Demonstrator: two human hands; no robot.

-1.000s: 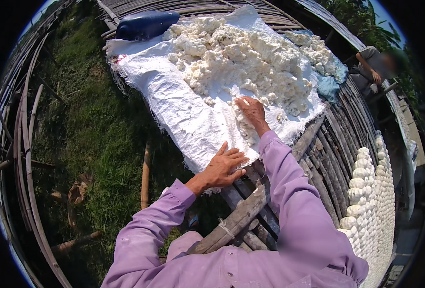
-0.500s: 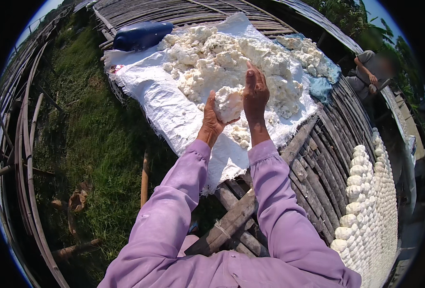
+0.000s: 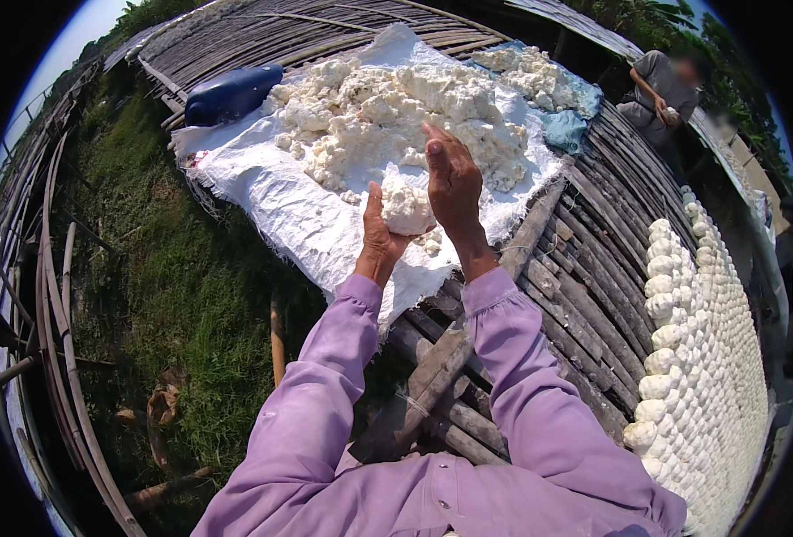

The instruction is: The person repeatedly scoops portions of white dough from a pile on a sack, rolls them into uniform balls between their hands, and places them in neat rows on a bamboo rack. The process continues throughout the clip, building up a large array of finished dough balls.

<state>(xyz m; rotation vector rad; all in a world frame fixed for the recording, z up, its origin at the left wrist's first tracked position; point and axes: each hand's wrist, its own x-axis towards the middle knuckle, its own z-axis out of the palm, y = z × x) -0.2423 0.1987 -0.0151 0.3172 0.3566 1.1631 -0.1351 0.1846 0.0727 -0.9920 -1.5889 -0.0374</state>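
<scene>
White lump [image 3: 405, 208] looks roundish, so its long axis is hard to call. Left hand [image 3: 385, 234] cups it over a white sheet [image 3: 293, 201]; right hand [image 3: 455, 183], fingers straight, blocks its right edge. Outdoor pole platform [image 3: 598, 309] underneath, crumbly heap [image 3: 396, 98] just ahead, pale balls [image 3: 687, 376] right.
</scene>
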